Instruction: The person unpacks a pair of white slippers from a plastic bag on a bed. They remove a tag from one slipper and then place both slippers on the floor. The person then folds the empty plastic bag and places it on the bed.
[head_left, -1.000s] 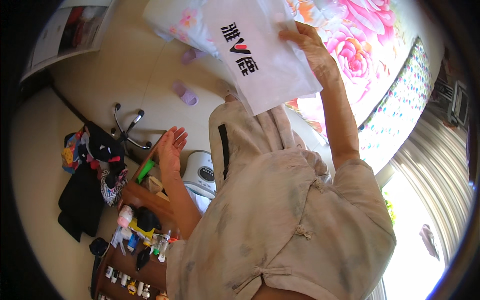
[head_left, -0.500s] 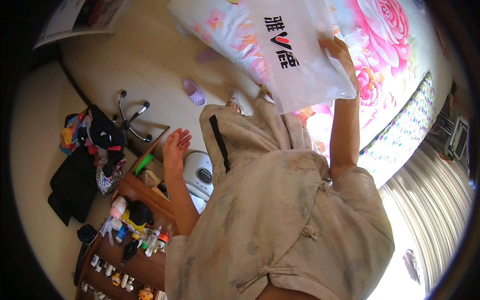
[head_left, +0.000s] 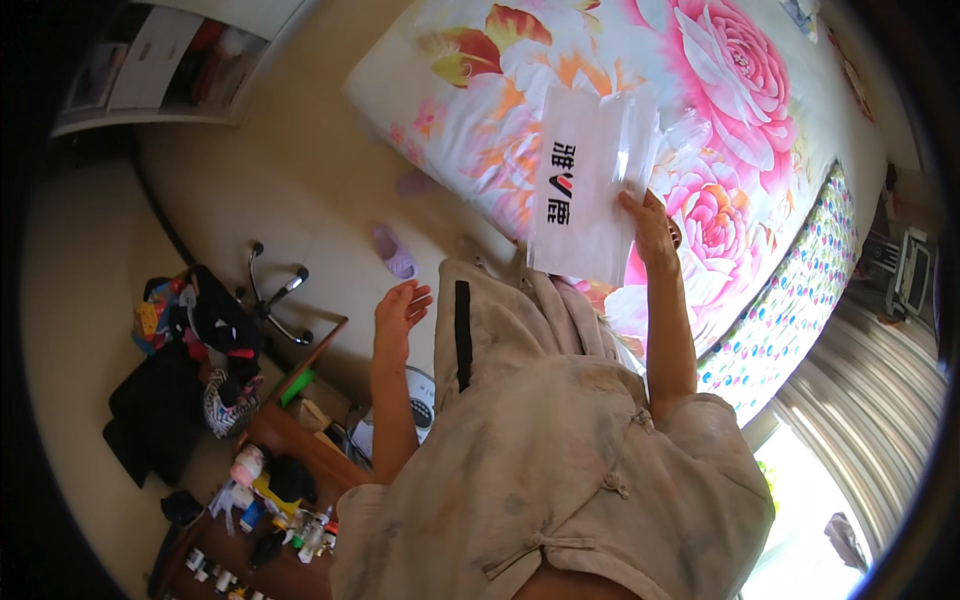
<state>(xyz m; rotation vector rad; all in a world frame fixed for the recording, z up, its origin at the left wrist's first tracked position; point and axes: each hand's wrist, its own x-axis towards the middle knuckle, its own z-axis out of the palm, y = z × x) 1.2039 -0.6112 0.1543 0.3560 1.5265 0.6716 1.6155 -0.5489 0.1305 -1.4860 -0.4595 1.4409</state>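
My right hand is raised and shut on the lower edge of a flat white plastic bag with a dark and red print. The bag hangs in front of a bed with a pink and orange flowered cover. My left hand is open, palm up and fingers apart, holding nothing above the beige floor. It is nearest a purple slipper. My beige buttoned garment fills the lower middle of the view.
A wooden desk crowded with several small bottles stands at lower left, beside a white round appliance. A chair with a star base carries dark clothes. A shelf is at upper left, and striped curtains hang on the right.
The white bag in my right hand has come down and to the right in the view, now in front of the bed. My left hand stays open and has drifted slightly right.
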